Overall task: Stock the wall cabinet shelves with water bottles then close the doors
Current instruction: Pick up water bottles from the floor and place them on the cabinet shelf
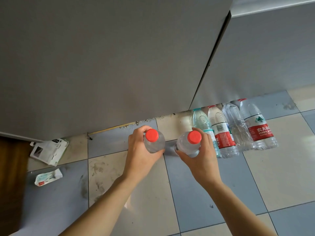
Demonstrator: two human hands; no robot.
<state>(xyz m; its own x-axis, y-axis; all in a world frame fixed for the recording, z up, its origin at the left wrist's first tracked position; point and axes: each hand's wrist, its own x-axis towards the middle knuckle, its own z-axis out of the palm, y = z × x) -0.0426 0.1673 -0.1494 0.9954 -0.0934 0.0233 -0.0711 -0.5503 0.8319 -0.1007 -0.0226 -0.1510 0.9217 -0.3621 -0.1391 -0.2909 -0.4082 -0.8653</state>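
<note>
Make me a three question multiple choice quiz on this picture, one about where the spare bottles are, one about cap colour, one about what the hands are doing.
1. Where do the spare bottles stand?
A. On the tiled floor by the cabinet
B. On a shelf
C. In a box

2. What colour are the caps on the two held bottles?
A. Blue
B. White
C. Red

3. What are the hands doing?
A. Both are empty
B. Each holds one bottle
C. Both hold the same bottle

Key: 1 A, they stand in a row on the tiles to the right of the hands. 2 C, the left bottle's cap and the right bottle's cap are both red. 3 B, the left hand grips one bottle and the right hand another.
</note>
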